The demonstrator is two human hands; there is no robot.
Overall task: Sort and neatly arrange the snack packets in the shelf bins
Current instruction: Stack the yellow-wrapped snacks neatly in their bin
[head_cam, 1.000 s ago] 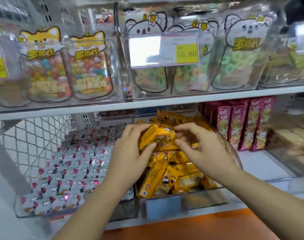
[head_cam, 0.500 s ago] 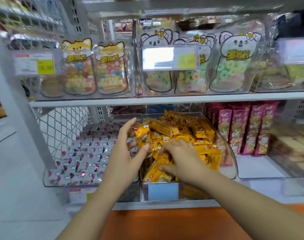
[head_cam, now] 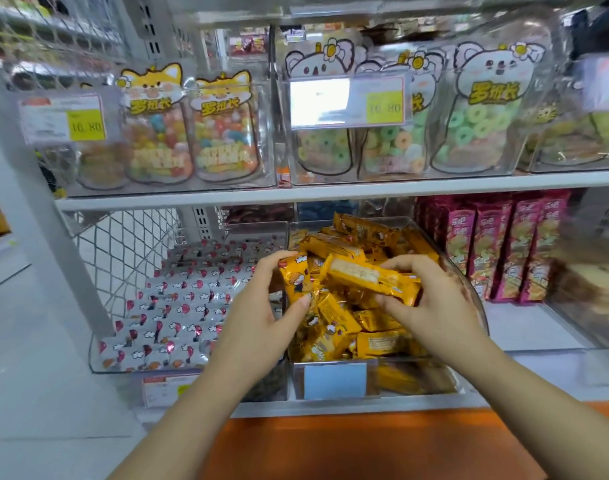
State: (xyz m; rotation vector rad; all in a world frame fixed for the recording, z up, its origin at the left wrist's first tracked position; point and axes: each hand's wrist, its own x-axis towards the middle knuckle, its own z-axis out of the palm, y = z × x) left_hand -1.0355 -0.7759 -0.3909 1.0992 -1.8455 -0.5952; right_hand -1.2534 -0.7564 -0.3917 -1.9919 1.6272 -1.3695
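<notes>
Head view: over the clear bin (head_cam: 478, 306) of orange snacks, the right hand (head_cam: 431, 299) pinches a long packet (head_cam: 369, 275) lying 10-to-4 o'clock between both hands; the left hand (head_cam: 261, 306), at its 9 o'clock, grips an upright packet (head_cam: 296, 277).

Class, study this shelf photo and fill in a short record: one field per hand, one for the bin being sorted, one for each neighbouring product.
left hand: pinches first orange packet, held on end
right hand: grips second orange packet, held crosswise
bin being sorted: clear bin, heaped with loose orange packets
left neighbour: silver packets with red print, in rows
right neighbour: pink packs, standing upright
shelf above: candy pouches behind price tags
</notes>
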